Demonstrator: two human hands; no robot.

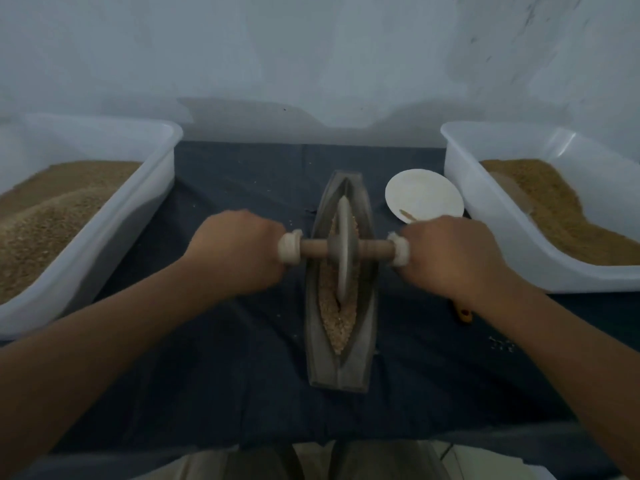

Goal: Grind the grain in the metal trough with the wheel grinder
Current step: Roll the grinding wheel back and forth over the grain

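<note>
The metal trough [323, 358] is dull grey, the grain [337, 327] in it pale tan. The wheel grinder [344, 251] has a grey disc on a brown axle (its end knobs are off-white). The cloth [242, 341] is dark blue, the left tub [138, 216] and right tub [485, 216] white, the plate [424, 199] white.

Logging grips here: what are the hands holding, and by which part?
Both hold the grey wheel grinder by its wooden axle: left hand on the left end, right hand on the right end.

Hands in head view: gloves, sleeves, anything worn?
Left hand and right hand are bare: no gloves, rings or watch visible. Forearms are bare to the frame edge, no sleeves in view. Light beige trousers show at the bottom edge.
</note>
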